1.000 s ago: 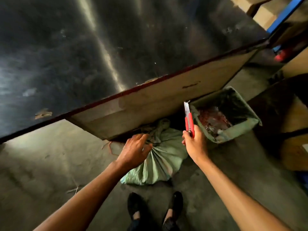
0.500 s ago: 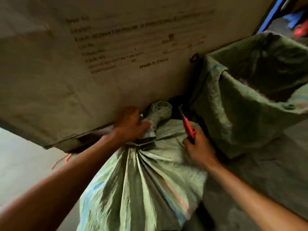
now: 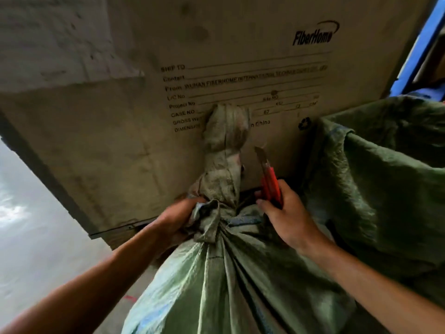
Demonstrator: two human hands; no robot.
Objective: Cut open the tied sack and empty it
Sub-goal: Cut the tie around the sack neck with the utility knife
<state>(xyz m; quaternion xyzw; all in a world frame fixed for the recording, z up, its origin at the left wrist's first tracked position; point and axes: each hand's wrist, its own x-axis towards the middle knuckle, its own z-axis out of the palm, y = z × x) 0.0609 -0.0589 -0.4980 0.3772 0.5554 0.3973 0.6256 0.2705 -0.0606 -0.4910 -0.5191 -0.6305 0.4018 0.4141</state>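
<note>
A green woven sack fills the lower middle, its neck tied and gathered, with the loose top standing upright above the knot. My left hand grips the gathered neck from the left, at the knot. My right hand holds a red utility knife just right of the neck, blade out and pointing up, apart from the fabric.
A large printed cardboard box stands right behind the sack. An open green sack stands at the right, close to my right arm. Grey concrete floor shows at the left. A blue frame runs along the upper right.
The view has dropped much closer to the sack. My left hand now grips the neck at the knot and the loose top stands taller. The knife stays beside the neck.
</note>
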